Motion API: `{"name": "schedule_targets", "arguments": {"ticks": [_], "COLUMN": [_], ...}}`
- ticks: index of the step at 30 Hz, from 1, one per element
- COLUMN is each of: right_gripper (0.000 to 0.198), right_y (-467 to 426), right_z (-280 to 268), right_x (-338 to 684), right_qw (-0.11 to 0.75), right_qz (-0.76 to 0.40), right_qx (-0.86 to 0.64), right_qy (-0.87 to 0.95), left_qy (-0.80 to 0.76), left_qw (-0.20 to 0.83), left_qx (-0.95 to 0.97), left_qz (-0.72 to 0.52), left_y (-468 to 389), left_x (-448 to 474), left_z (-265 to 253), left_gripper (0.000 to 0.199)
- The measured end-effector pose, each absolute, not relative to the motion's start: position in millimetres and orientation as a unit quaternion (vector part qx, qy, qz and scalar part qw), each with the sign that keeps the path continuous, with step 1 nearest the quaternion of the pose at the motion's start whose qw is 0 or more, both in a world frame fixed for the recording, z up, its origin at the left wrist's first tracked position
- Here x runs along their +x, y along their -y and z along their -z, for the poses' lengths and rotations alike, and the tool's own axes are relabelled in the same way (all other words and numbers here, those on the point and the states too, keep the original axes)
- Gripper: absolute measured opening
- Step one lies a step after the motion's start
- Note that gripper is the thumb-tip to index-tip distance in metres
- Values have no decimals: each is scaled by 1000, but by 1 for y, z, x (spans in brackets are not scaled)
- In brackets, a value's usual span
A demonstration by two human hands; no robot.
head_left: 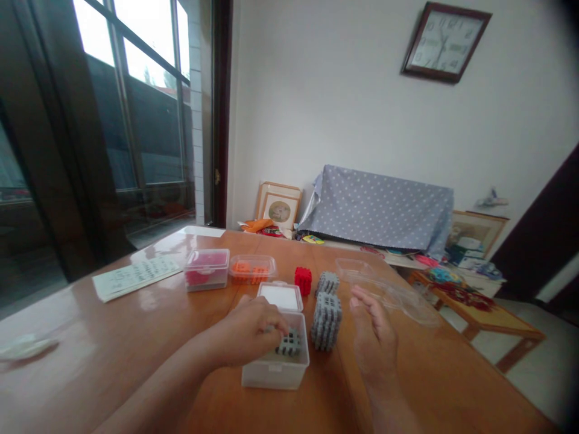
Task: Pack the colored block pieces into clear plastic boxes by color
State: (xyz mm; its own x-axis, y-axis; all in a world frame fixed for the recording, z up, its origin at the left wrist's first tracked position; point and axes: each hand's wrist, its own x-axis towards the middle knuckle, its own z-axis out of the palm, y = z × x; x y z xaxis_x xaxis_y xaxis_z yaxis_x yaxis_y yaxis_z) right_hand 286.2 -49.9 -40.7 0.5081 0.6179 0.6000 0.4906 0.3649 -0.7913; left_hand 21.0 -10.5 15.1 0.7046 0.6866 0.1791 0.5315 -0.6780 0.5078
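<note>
My left hand (253,328) reaches over an open, clear plastic box (275,375), its fingers bent and closed on a grey grid-like interlocking block (289,342) inside. The fingertips partly cover that block. My right hand (373,331) is held upright to the right, fingers stretched out, apart from everything and holding nothing. Between my hands, just right of the box, stands a stack of grey interlocking blocks (326,322). Behind it is a smaller grey stack (328,282). A red block stack (303,281) sits to its left. The box's lid (280,296) is folded back.
On the wooden table (136,355) are a lidded box with pink contents (207,269), a clear container with orange blocks (252,268), paper sheets (138,278) and a white crumpled item (27,348). Clear plastic trays (398,298) lie beyond my right hand. A low side table (511,316) stands right.
</note>
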Motion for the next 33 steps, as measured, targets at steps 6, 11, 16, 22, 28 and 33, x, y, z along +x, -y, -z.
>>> {"name": "schedule_targets", "arguments": {"ticks": [6, 11, 16, 22, 28, 33], "right_gripper": [40, 46, 54, 63, 62, 58], "right_y": [46, 43, 38, 28, 29, 34], "right_z": [43, 43, 48, 61, 55, 45], "right_x": [290, 293, 299, 309, 304, 302], "right_qw": [656, 614, 550, 526, 549, 563], "right_qz": [-83, -130, -178, -246, -266, -249], "right_qx": [-577, -598, -591, -588, -583, -583], "right_qy": [479, 499, 563, 562, 536, 530], "left_qy": [-386, -385, -390, -378, -380, -379], "left_qw": [239, 262, 280, 297, 294, 302], "left_qx": [867, 857, 845, 844, 843, 836], "left_qz": [-206, -220, -235, -240, -242, -256], "left_y": [0, -2, -5, -7, -12, -15], "left_x": [14, 17, 19, 18, 18, 17], "left_z": [-13, -2, 3, 5, 11, 13], "left_gripper": [23, 23, 22, 22, 22, 22]}}
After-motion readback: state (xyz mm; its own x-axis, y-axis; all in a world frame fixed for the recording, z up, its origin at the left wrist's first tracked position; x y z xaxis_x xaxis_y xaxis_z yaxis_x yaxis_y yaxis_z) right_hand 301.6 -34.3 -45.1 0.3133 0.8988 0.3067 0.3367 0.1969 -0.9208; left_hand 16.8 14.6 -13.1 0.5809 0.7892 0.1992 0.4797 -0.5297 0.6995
